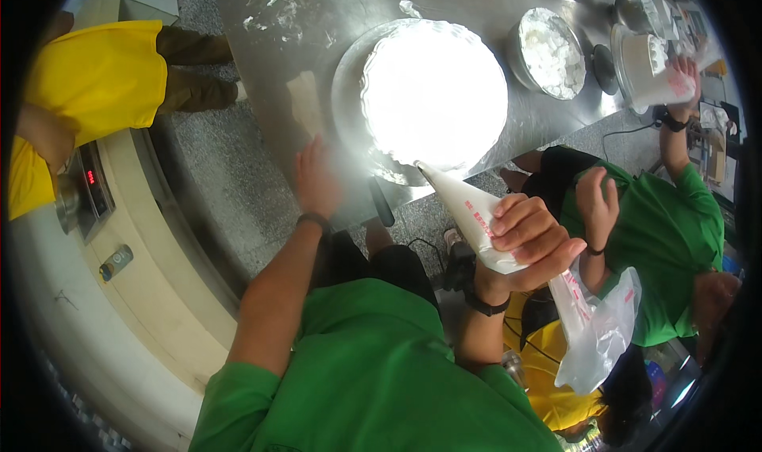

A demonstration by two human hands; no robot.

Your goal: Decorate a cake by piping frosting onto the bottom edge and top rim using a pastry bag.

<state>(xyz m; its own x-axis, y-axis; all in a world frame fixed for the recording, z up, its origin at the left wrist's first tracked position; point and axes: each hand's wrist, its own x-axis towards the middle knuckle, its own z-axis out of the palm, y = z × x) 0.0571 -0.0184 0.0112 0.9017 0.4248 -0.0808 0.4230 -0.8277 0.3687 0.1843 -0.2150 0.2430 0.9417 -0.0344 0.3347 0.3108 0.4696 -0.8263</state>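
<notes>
A piping bag filled with white cream is gripped by my right hand, its fingers wrapped round the full part. The bag's metal tip points at the near edge of a round white cake, and its loose clear end hangs below my wrist. Glare washes out the cake's top; a scalloped cream edge shows along its left side. The cake stands on a round metal turntable. Beside the turntable's near left rim is my left hand, hazy in the picture, with its fingers stretched out and nothing seen in it.
A dark-handled tool juts over the table's near edge. A metal bowl of white cream stands right of the cake. At right, a co-worker in green holds a piping bag by another cake. Someone in a yellow apron stands left.
</notes>
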